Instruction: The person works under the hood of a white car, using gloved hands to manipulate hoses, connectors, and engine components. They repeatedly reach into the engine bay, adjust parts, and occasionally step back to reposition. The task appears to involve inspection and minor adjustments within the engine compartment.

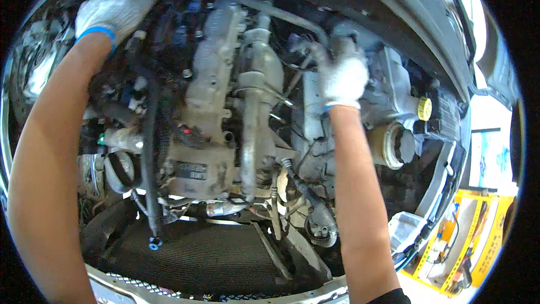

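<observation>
Both my hands wear white knit gloves and reach to the far side of an open engine bay. My left hand (pixel 115 10) is at the far left, one digit stretched out to the right beside dark hoses and wiring; its other fingertips are lost in shadow. My right hand (pixel 346 76) is right of the engine, next to a bent metal pipe (pixel 281 14) and a grey cover (pixel 313 104). Its fingers are blurred and dim, so whether they grip anything cannot be seen. Between my arms lies the engine, with a grey valve cover (pixel 211 62) and a metal exhaust pipe (pixel 250 129).
A black hose (pixel 151 163) with a blue end hangs toward the radiator (pixel 197 262) at the near side. To the right are a reservoir with a yellow cap (pixel 424 108) and a round black-lidded reservoir (pixel 403 145). A yellow tool cart (pixel 489 236) stands beyond the fender.
</observation>
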Demonstrator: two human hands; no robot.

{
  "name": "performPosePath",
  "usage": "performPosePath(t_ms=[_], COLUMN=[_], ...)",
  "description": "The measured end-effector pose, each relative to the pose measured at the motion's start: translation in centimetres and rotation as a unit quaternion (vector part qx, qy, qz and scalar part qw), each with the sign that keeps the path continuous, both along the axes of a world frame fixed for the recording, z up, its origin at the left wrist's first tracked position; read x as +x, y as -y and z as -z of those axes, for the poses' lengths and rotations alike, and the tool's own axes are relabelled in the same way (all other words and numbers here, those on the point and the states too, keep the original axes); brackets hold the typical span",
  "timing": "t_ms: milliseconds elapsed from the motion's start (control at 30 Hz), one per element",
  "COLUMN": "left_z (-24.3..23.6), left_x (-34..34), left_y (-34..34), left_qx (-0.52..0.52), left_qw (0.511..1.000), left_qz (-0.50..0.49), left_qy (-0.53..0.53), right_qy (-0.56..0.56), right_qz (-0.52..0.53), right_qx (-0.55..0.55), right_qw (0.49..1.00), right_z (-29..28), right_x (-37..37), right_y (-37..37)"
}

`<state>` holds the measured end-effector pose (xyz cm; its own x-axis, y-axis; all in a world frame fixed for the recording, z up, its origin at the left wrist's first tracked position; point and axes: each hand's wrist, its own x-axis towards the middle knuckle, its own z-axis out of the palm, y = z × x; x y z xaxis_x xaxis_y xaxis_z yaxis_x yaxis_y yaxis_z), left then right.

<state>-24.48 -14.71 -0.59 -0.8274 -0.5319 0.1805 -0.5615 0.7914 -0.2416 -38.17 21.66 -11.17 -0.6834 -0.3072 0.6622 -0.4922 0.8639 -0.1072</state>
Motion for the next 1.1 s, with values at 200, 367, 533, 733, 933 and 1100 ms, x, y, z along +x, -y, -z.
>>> performPosePath(t_ms=[200,367,533,733,933,1100], left_z=[0.1,0.6,0.7,1.1,2.7,1.3], left_x=[0.4,-0.9,-0.1,-0.8,-0.3,0.4], left_y=[1.3,1.0,0.9,1.6,2.9,2.3], left_qx=[-0.026,-0.035,-0.143,-0.097,-0.127,-0.071], left_qw=[0.999,0.997,0.971,0.984,0.989,0.993], left_qz=[-0.004,-0.023,0.010,-0.029,-0.042,-0.046], left_qy=[0.045,0.060,0.190,0.147,0.054,0.086], right_qy=[0.184,0.224,0.440,0.430,0.317,0.291], right_qz=[0.112,0.008,-0.123,-0.064,0.002,-0.012], right_qx=[-0.168,-0.631,-0.837,-0.794,-0.757,-0.690], right_qw=[0.962,0.743,0.301,0.424,0.572,0.663], right_z=[1.5,4.5,2.1,-1.3,-1.4,0.5], right_x=[1.8,2.9,1.9,1.7,0.5,-1.5], right_y=[2.5,2.5,1.0,0.7,0.5,-0.3])
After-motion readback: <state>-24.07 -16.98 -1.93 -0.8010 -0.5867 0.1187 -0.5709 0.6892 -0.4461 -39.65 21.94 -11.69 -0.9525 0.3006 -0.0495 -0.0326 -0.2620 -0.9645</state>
